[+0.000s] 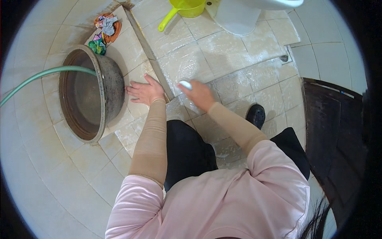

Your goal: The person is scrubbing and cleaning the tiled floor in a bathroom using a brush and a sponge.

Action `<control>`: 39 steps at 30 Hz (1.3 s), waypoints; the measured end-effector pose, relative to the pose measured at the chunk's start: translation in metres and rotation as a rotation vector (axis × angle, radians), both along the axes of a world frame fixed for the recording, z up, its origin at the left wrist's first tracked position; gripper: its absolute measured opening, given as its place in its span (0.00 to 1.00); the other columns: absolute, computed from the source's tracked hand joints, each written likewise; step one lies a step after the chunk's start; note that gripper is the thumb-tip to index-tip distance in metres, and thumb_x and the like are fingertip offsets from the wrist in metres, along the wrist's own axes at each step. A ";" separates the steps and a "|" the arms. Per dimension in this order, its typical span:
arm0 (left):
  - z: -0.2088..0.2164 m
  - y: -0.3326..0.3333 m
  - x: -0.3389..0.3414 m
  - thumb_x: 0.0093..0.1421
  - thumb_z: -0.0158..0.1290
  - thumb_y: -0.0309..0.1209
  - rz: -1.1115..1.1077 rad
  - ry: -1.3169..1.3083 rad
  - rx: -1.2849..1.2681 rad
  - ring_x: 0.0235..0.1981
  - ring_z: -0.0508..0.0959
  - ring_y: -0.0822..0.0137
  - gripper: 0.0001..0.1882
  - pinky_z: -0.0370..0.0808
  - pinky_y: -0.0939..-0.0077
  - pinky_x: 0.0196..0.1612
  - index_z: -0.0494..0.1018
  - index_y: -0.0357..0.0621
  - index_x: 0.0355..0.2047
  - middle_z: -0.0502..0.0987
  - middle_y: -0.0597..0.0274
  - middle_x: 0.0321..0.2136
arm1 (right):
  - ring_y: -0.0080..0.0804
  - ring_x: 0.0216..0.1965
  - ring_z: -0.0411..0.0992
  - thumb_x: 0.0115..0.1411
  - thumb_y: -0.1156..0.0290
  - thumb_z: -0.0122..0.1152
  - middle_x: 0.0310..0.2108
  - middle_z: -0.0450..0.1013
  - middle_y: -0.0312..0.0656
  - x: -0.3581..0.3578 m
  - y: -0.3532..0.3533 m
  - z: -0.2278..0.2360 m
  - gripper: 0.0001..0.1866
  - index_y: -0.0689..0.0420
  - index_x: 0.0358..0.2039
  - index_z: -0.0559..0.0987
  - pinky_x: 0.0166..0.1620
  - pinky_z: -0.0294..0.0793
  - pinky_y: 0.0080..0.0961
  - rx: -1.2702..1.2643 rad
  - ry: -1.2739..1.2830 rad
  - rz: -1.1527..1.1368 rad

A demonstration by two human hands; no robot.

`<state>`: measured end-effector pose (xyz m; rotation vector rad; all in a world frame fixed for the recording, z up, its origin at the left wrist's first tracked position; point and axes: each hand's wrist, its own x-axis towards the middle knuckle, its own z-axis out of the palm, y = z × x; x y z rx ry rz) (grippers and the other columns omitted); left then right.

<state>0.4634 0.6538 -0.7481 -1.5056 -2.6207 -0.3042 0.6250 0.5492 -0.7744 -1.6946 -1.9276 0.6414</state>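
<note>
My left hand (147,91) lies with fingers spread on the raised tiled ledge (129,55), just right of a large round tub (113,79). In my right hand (199,95) is a small white rounded object (185,84), held close to the wet, soapy floor tiles (234,85). Only its rounded end shows past my fingers, so its exact kind is hidden, and the hand is slightly blurred. The step edge (145,44) of the ledge runs between my two hands.
A green hose (47,71) runs into the water-filled tub. Crumpled wrappers and cloth (108,27) lie behind it. Farther off are a lime-green dipper (189,8) and a white toilet base (238,16). A floor drain (284,58) and a dark door (324,123) are on the right.
</note>
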 end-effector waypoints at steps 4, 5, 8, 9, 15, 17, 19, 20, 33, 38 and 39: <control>0.002 -0.002 0.000 0.62 0.41 0.53 -0.035 -0.057 0.047 0.68 0.44 0.44 0.39 0.39 0.36 0.64 0.52 0.32 0.60 0.48 0.33 0.64 | 0.54 0.35 0.74 0.60 0.46 0.52 0.32 0.74 0.55 0.095 0.016 0.000 0.26 0.57 0.43 0.76 0.41 0.72 0.46 -0.327 -0.004 -0.584; 0.002 -0.002 -0.001 0.62 0.41 0.53 0.001 -0.055 0.032 0.68 0.44 0.44 0.39 0.39 0.36 0.64 0.52 0.32 0.60 0.48 0.33 0.64 | 0.53 0.33 0.73 0.58 0.56 0.55 0.36 0.72 0.52 0.124 0.012 0.004 0.23 0.48 0.53 0.72 0.38 0.72 0.48 -0.115 -0.401 -0.366; 0.002 0.001 -0.001 0.62 0.41 0.52 -0.005 -0.056 0.019 0.68 0.44 0.44 0.38 0.39 0.37 0.64 0.52 0.32 0.61 0.48 0.32 0.63 | 0.42 0.43 0.69 0.52 0.66 0.59 0.41 0.67 0.46 0.162 0.028 0.002 0.28 0.40 0.56 0.70 0.41 0.66 0.45 0.051 -0.589 -0.639; 0.002 0.001 -0.001 0.62 0.41 0.52 0.009 -0.073 0.029 0.68 0.44 0.44 0.38 0.39 0.37 0.64 0.52 0.32 0.61 0.48 0.32 0.63 | 0.42 0.43 0.69 0.52 0.66 0.59 0.41 0.67 0.46 0.159 0.032 -0.001 0.28 0.40 0.56 0.70 0.41 0.66 0.45 0.132 -0.575 -0.588; 0.012 -0.025 -0.017 0.61 0.42 0.53 -0.082 -0.147 0.010 0.68 0.46 0.47 0.38 0.42 0.36 0.63 0.54 0.38 0.62 0.50 0.44 0.65 | 0.42 0.45 0.67 0.51 0.68 0.58 0.43 0.67 0.43 0.052 0.036 -0.011 0.29 0.44 0.56 0.69 0.43 0.63 0.46 0.050 -0.384 -0.303; 0.016 -0.048 -0.028 0.62 0.41 0.54 0.043 -0.068 -0.054 0.69 0.45 0.50 0.37 0.44 0.37 0.63 0.54 0.40 0.63 0.48 0.50 0.67 | 0.43 0.45 0.67 0.50 0.68 0.58 0.43 0.67 0.43 0.024 0.033 0.000 0.29 0.45 0.56 0.69 0.43 0.62 0.45 0.101 -0.287 -0.175; 0.018 -0.059 -0.046 0.63 0.40 0.52 0.548 -0.272 -0.008 0.69 0.42 0.51 0.38 0.47 0.44 0.65 0.49 0.42 0.66 0.42 0.48 0.68 | 0.44 0.45 0.67 0.50 0.68 0.57 0.43 0.67 0.45 0.001 0.033 0.019 0.29 0.47 0.56 0.69 0.43 0.62 0.43 -0.011 0.136 -0.108; 0.018 -0.057 -0.057 0.63 0.40 0.52 0.555 -0.305 -0.003 0.69 0.42 0.51 0.38 0.47 0.44 0.65 0.49 0.42 0.66 0.42 0.48 0.68 | 0.44 0.45 0.67 0.50 0.68 0.57 0.43 0.67 0.45 -0.009 0.033 0.031 0.29 0.47 0.56 0.69 0.43 0.62 0.43 0.020 0.147 -0.090; -0.003 -0.032 -0.078 0.66 0.43 0.36 0.729 -0.476 0.576 0.66 0.47 0.37 0.38 0.48 0.54 0.67 0.36 0.22 0.63 0.41 0.27 0.63 | 0.38 0.37 0.70 0.52 0.50 0.61 0.34 0.71 0.39 -0.105 0.232 0.045 0.22 0.54 0.39 0.75 0.37 0.68 0.36 0.516 -0.259 0.245; -0.001 -0.029 -0.080 0.66 0.41 0.36 0.703 -0.475 0.572 0.65 0.46 0.35 0.37 0.47 0.52 0.68 0.36 0.22 0.63 0.42 0.26 0.63 | 0.39 0.33 0.73 0.54 0.50 0.60 0.33 0.71 0.42 -0.126 0.352 0.050 0.21 0.55 0.37 0.75 0.31 0.74 0.38 0.444 -0.380 -0.048; -0.001 -0.029 -0.080 0.67 0.41 0.35 0.684 -0.457 0.557 0.65 0.46 0.35 0.37 0.46 0.50 0.67 0.37 0.21 0.63 0.42 0.26 0.63 | 0.39 0.33 0.73 0.54 0.50 0.60 0.33 0.71 0.42 -0.131 0.349 0.053 0.21 0.55 0.37 0.75 0.31 0.74 0.38 0.456 -0.365 -0.013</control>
